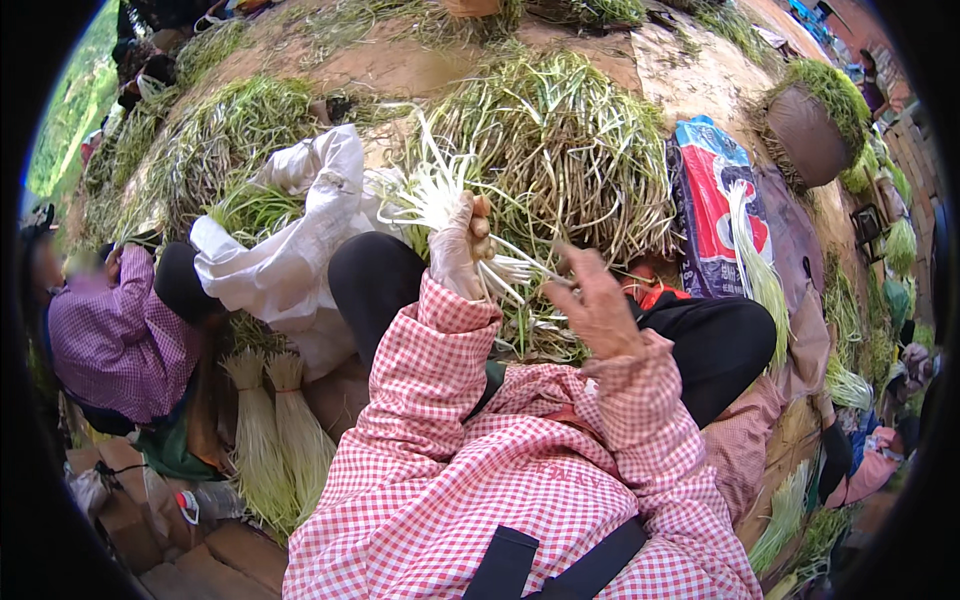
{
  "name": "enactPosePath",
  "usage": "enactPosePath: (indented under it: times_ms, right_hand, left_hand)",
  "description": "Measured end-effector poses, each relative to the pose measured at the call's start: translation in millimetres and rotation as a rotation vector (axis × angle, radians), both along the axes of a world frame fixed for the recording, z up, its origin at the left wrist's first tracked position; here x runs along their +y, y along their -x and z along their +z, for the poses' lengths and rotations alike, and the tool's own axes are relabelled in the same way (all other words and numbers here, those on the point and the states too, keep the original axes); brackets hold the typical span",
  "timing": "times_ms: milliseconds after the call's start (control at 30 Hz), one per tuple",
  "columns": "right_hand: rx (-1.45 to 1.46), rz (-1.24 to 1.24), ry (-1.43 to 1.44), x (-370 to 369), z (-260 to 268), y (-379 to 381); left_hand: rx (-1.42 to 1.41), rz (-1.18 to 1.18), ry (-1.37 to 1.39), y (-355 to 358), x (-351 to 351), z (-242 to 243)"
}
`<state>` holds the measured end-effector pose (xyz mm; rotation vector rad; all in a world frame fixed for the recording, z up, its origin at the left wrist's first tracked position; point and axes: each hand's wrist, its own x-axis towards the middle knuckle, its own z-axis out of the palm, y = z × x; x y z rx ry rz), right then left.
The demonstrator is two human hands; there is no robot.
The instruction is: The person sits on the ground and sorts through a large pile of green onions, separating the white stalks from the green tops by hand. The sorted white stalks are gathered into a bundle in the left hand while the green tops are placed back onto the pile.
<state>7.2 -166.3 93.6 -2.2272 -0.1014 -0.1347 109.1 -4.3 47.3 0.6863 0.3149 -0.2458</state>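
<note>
My left hand, in a thin translucent glove, is closed around a bunch of white blanched chive-like stalks. Their pale tops fan out above the fist, and the cut-looking ends stick out below it. One stalk reaches from the bunch toward my right hand, which is blurred, with thumb and fingers apart around its end; whether it grips the stalk is unclear. Beyond both hands lies a large heap of green-topped stalks with brownish lower parts. Loose trimmings lie between my knees.
A white woven sack is at my left, with two tied bundles and a plastic bottle below. At right, pale stalks rest across a printed bag. A person in a purple checked shirt sits close at left.
</note>
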Motion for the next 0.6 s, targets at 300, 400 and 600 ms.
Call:
enactPosePath:
  times_ms: [300,400,600]
  right_hand:
    - [0.25,-0.171,-0.503,-59,-71,-95]
    - [0.104,-0.643,-0.271,-133,-148,-164]
    - [0.342,-0.538,-0.755,-143,-159,-224]
  left_hand:
    - [-0.02,-0.281,0.251,-1,-15,-17]
    - [-0.038,-0.151,0.145,-5,-29,-25]
    - [-0.016,-0.13,-0.128,-17,-37,-36]
